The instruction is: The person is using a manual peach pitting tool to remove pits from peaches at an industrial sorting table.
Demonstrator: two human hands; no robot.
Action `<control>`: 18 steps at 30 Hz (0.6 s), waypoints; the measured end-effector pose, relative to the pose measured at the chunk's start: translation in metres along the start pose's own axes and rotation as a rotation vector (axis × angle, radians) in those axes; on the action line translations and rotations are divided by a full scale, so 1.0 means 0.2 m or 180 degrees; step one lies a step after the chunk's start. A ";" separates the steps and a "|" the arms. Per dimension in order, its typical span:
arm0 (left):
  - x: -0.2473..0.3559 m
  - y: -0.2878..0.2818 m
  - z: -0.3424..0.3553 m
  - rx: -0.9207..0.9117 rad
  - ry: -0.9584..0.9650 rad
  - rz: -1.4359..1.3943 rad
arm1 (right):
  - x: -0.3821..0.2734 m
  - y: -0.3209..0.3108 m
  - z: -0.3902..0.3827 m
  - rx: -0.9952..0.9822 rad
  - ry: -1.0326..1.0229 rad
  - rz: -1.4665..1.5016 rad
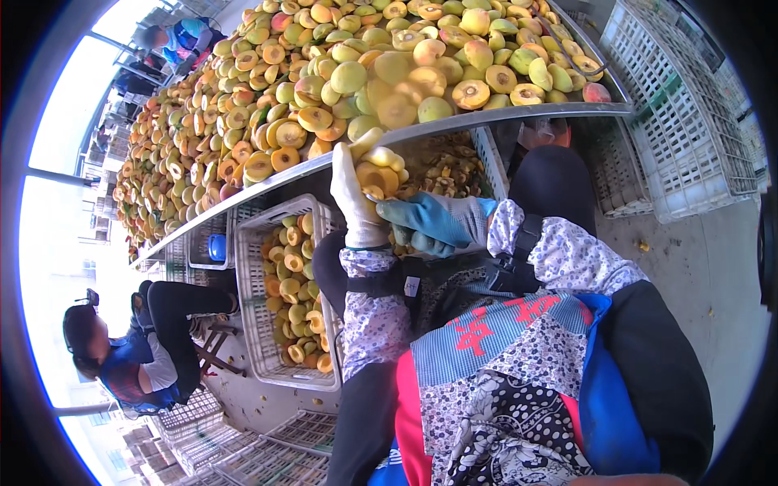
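Observation:
In my left hand (pixel 356 194), gloved in white, is a halved peach (pixel 379 177), its orange cut side showing, just below the table's metal edge. The fingers wrap round it. My right hand (pixel 438 223), in a blue and grey glove, comes up close beside it, thumb toward the fruit and fingers curled; whatever they hold is hidden. Beyond both hands a broad heap of peaches (pixel 348 78), many cut in half, covers the metal-edged table (pixel 454 124). Under that edge lie brownish pits and scraps (pixel 444 166).
A white crate (pixel 261 340) of peach halves stands on the floor to my left. Tall stacked crates (pixel 681 105) rise at the right. A co-worker (pixel 150 356) sits at the left near more crates (pixel 284 454); another person (pixel 182 40) is at the table's far left.

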State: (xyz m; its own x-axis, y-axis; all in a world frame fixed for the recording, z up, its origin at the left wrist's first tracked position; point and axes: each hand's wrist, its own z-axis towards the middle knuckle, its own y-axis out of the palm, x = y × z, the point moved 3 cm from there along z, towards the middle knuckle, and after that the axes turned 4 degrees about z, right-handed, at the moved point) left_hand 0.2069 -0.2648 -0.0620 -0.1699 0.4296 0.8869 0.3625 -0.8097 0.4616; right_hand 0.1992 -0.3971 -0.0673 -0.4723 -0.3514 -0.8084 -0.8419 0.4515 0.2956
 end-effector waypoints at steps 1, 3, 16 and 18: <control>0.01 -0.07 0.02 0.0192 0.0199 -0.0167 | 0.01 -0.03 0.02 0.0111 -0.0022 -0.0406; 0.11 -0.20 0.05 0.0538 0.0487 -0.0549 | 0.04 -0.11 0.03 0.0628 -0.0162 -0.1312; 0.63 -0.91 0.43 0.2311 0.0505 0.5316 | 0.05 -0.21 0.11 0.2646 -0.1573 -0.2788; 0.55 -0.92 0.56 0.2046 0.0186 0.6284 | 0.05 -0.19 0.12 0.2531 -0.1595 -0.2712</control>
State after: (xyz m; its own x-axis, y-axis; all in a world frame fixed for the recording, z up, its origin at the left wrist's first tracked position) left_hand 0.2247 -0.0243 -0.0508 0.7420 -0.6658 0.0782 0.2481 0.1643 -0.9547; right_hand 0.2329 -0.3984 -0.0986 0.4367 -0.5027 -0.7461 -0.3587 0.6632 -0.6568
